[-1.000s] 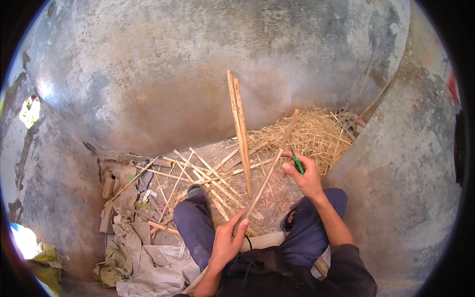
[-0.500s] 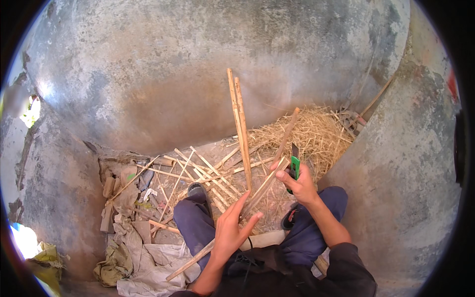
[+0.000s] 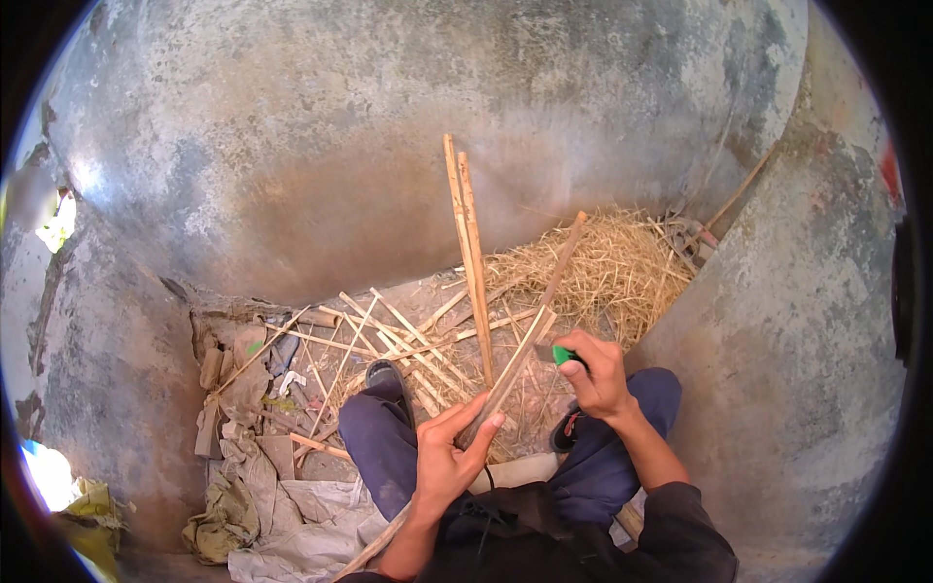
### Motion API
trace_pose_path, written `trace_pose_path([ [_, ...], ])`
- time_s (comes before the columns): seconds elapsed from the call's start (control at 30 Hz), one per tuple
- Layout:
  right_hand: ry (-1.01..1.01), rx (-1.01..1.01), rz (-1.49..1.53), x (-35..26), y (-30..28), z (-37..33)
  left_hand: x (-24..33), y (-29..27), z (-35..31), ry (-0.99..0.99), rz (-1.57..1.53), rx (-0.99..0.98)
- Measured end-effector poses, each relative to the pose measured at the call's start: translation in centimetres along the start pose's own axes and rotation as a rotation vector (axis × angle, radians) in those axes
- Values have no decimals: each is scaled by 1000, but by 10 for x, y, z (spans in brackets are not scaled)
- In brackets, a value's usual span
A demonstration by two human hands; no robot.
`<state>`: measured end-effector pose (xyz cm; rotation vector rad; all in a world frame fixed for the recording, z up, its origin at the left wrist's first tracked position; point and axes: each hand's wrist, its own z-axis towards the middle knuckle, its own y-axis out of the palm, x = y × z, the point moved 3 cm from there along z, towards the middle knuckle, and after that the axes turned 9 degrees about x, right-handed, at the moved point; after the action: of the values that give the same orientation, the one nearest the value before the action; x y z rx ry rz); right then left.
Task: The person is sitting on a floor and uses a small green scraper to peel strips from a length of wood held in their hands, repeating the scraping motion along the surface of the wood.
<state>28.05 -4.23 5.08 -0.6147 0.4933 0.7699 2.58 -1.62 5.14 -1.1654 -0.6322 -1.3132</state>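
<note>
My left hand is closed around the lower part of a split wooden stick, which slants up and away to the right. In my right hand is a utility knife with a green handle. Its short blade points left, close beside the stick's upper part; whether it touches the wood I cannot tell. Just beyond my hands, two tall pale sticks stand upright and close together. A darker stick rises behind the upper end of the held one.
A heap of straw lies by the far wall. Several thin sticks are strewn crosswise on the ground past my left foot. Crumpled sacks lie at the near left, with rubble behind. Concrete walls enclose the spot.
My left hand, spread open before, has closed on the stick. My right hand has let go of the stick's upper end and turned the knife from pointing up to pointing left.
</note>
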Motion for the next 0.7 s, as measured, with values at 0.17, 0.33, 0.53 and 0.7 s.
trace_pose_path([
  [0.17,-187,9,-205,-12,1,3,2,0,-3,-6,-33,-15],
  [0.33,-204,27,-252,-14,1,8,5,0,-6,-26,-11,-5],
  [0.53,-314,-17,-384,-13,0,15,-7,-1,-11,-170,-139,-19],
  [0.7,80,523,-497,62,-57,40,-11,-25,-28,-319,-126,-124],
])
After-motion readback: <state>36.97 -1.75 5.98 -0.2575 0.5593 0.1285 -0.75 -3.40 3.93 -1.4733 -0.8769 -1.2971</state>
